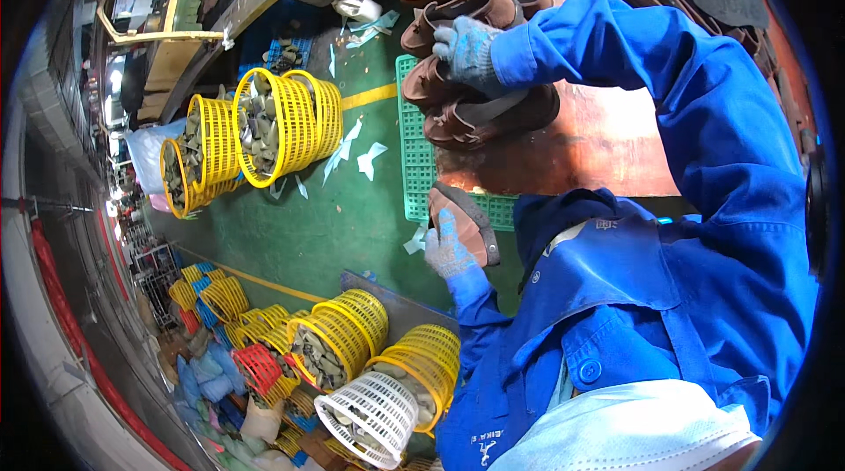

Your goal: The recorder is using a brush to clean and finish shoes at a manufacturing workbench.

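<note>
Head view: at the frame's centre, the left hand [451, 253] grasps a tilted brown shoe [459, 226] with a dark edge, near a green crate [415, 180]. Upper centre, the right hand [471, 50] lies over a row of brown shoes [482, 9] at the reddish table [607, 154]; whether its fingers grip one, I cannot tell.

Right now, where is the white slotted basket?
In the head view, the white slotted basket is near the lower edge, left of centre, beside yellow baskets and below the gloved left hand.
</note>
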Action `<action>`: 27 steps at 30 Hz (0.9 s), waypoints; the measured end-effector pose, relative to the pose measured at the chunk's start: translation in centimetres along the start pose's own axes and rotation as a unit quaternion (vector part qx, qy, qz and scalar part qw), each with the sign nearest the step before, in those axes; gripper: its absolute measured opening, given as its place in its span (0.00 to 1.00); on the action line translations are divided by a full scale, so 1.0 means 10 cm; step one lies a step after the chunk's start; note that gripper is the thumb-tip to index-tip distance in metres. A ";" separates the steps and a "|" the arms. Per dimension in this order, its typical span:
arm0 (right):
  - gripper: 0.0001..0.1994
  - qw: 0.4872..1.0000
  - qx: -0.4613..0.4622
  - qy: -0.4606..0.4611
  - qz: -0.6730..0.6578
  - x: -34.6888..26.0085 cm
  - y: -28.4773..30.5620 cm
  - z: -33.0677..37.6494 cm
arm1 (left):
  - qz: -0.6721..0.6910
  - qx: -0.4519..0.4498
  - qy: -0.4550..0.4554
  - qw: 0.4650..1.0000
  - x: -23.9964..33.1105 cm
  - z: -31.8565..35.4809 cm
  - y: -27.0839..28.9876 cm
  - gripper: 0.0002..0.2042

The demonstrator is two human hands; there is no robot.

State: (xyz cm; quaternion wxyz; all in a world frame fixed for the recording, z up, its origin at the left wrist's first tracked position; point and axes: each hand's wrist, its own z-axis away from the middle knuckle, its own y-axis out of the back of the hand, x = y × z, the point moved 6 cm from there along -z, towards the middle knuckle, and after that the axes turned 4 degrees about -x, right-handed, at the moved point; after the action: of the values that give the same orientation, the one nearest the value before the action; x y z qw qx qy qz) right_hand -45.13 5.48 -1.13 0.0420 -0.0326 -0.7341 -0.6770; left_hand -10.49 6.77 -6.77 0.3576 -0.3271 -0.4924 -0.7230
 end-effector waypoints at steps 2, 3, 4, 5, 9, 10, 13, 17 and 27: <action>0.16 0.998 -0.057 0.020 -0.024 -0.04 0.38 0.11 | 0.035 0.001 -0.004 0.999 -0.08 0.00 0.06 0.19; 0.16 0.998 -0.055 0.013 -0.021 -0.10 0.40 0.12 | 0.064 0.005 -0.005 0.998 -0.12 -0.01 0.09 0.19; 0.18 0.997 -0.073 0.002 -0.027 -0.12 0.39 0.14 | 0.067 -0.002 -0.013 0.998 -0.12 -0.01 0.09 0.19; 0.20 0.995 -0.092 -0.010 -0.033 -0.14 0.38 0.17 | 0.088 -0.002 -0.008 0.996 -0.14 0.00 0.10 0.19; 0.25 0.992 -0.119 -0.048 -0.005 -0.22 0.49 0.24 | 0.101 -0.028 0.026 0.994 -0.21 0.02 0.18 0.19; 0.23 0.991 -0.123 -0.051 -0.011 -0.22 0.50 0.23 | 0.102 -0.034 0.022 0.994 -0.21 0.01 0.20 0.19; 0.23 0.990 -0.115 -0.069 -0.045 -0.23 0.59 0.25 | 0.080 -0.049 0.002 0.996 -0.19 -0.01 0.27 0.18; 0.28 0.991 0.005 -0.091 -0.103 -0.20 0.87 0.49 | 0.093 -0.027 -0.003 0.995 -0.01 -0.04 0.40 0.21; 0.12 0.835 0.137 -0.362 -0.392 -0.80 0.21 2.64 | 0.011 -0.046 -0.238 0.970 1.15 0.05 1.07 0.19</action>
State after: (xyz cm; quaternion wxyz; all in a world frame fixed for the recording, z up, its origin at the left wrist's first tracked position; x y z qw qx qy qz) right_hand -37.42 32.08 -1.98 -0.4915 0.0212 -0.7332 -0.4694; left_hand -7.55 2.23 7.93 0.2227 -0.5111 -0.5263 -0.6420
